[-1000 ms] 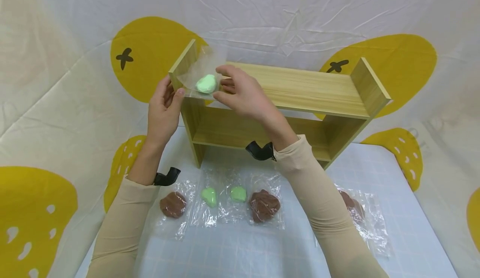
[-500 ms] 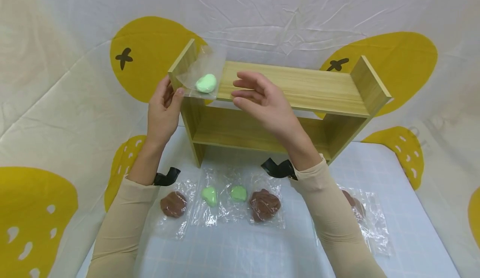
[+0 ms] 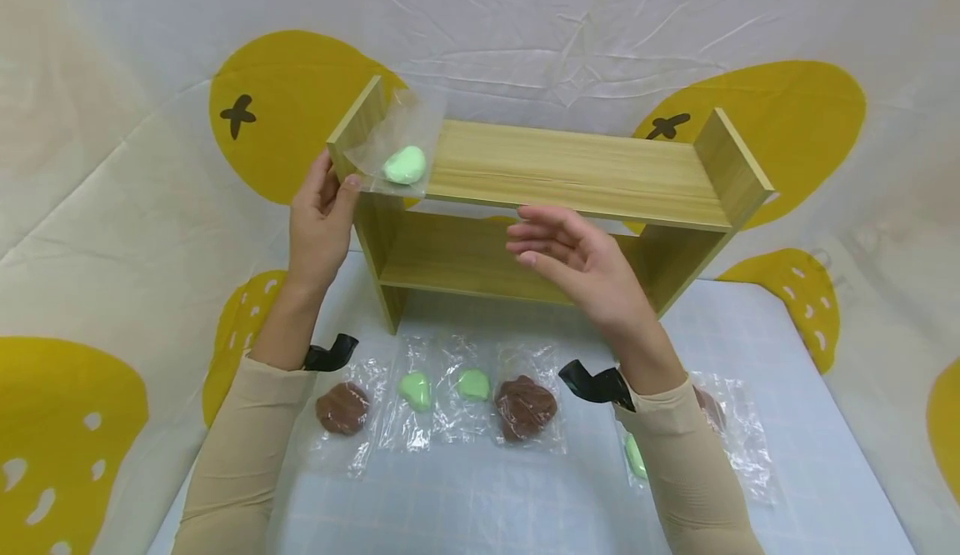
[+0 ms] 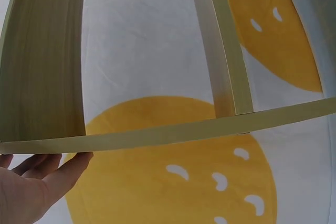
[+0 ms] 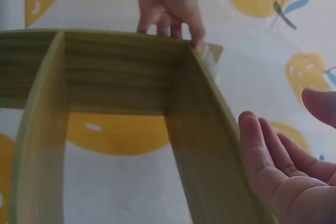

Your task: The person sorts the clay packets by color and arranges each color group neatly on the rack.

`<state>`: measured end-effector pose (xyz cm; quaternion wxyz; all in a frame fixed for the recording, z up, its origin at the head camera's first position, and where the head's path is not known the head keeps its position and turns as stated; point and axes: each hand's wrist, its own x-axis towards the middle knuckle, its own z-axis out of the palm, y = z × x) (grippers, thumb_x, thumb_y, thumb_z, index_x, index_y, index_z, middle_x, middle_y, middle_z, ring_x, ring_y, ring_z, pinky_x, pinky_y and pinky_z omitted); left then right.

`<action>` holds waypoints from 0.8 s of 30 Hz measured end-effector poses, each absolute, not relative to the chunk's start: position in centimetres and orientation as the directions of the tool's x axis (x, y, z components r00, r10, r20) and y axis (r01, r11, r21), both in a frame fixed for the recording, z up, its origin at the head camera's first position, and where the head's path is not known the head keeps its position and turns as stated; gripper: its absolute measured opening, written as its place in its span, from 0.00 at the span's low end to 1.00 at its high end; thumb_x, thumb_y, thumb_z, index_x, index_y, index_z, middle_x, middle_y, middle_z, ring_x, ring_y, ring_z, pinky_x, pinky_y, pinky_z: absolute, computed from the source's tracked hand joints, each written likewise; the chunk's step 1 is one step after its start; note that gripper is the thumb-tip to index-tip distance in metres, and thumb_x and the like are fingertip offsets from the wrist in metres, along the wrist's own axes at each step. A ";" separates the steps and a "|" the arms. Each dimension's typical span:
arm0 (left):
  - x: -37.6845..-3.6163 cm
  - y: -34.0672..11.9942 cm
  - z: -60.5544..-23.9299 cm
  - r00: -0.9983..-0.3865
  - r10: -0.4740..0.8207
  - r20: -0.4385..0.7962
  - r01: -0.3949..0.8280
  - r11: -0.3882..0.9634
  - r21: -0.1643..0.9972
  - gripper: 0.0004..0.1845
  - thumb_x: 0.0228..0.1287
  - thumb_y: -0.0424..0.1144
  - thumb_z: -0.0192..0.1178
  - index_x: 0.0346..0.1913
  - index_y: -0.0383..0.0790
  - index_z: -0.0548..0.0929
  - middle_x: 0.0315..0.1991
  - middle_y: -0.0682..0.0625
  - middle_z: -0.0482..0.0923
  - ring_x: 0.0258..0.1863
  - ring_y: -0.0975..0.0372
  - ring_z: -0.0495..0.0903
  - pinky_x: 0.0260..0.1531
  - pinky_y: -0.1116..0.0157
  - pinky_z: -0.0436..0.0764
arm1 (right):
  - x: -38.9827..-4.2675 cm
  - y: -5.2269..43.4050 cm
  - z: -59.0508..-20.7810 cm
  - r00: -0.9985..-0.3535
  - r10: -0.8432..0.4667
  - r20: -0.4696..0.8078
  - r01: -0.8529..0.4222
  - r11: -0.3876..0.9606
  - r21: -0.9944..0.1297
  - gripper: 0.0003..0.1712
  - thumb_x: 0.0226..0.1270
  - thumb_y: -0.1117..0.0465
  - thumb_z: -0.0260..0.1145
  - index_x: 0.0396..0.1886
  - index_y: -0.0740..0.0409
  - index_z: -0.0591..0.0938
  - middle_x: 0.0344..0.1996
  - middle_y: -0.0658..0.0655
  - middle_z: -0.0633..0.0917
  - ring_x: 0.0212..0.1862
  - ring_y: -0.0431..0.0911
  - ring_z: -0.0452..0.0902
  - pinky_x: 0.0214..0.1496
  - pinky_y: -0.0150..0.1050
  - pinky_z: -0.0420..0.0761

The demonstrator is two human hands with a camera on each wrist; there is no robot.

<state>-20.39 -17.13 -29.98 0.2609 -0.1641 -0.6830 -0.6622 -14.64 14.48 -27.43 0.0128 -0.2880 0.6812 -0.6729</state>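
Observation:
At the left end of a two-tier wooden shelf (image 3: 585,172), my left hand (image 3: 321,217) grips the side panel (image 4: 152,135), fingers against its outer face and thumb at the front edge. The thumb tip lies right at the corner of a clear plastic bag (image 3: 420,122) on the top board, which holds a pale green lump (image 3: 405,165) that looks like modelling clay. My right hand (image 3: 581,259) hovers in front of the lower tier, holding nothing, its fingers loosely bent and thumb apart. In the right wrist view, the right hand (image 5: 289,171) appears beside the shelf's boards.
On the pale blue tablecloth (image 3: 450,505), bagged lumps lie in a row: brown (image 3: 342,409), green (image 3: 415,391), green (image 3: 473,384) and brown (image 3: 527,407). More bags (image 3: 742,430) lie at right, partly behind the right sleeve, with a green lump (image 3: 635,457) beside it. A patterned cloth (image 3: 510,38) hangs behind.
My right hand has moved away from the bag on the top board, to the right and down toward me. The left hand stays at the side panel. The bag keeps its place.

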 end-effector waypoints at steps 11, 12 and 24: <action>-20.3 -17.4 -29.9 -0.824 -0.105 0.557 0.557 0.035 0.830 0.26 0.75 0.31 0.54 0.73 0.42 0.69 0.67 0.41 0.72 0.65 0.53 0.72 0.63 0.57 0.72 | -13.5 16.1 -32.1 -0.813 -0.468 0.347 -0.368 -0.048 -0.928 0.26 0.69 0.76 0.63 0.66 0.68 0.72 0.56 0.71 0.79 0.57 0.65 0.76 0.59 0.46 0.78; -20.3 -17.4 -29.9 -0.824 -0.106 0.556 0.556 0.035 0.831 0.26 0.75 0.31 0.55 0.73 0.42 0.69 0.67 0.41 0.72 0.64 0.53 0.72 0.63 0.57 0.72 | -13.4 16.1 -32.6 -0.813 -0.476 0.334 -0.355 -0.049 -0.934 0.26 0.70 0.75 0.62 0.66 0.68 0.72 0.56 0.72 0.78 0.57 0.66 0.76 0.59 0.46 0.78; -20.2 -17.3 -29.9 -0.824 -0.110 0.556 0.555 0.047 0.831 0.26 0.75 0.32 0.55 0.73 0.43 0.69 0.67 0.42 0.72 0.65 0.54 0.72 0.63 0.57 0.72 | -12.9 15.0 -39.7 -0.845 -0.516 0.141 -0.145 -0.033 -0.989 0.27 0.73 0.65 0.64 0.68 0.66 0.70 0.59 0.65 0.78 0.60 0.64 0.75 0.58 0.46 0.79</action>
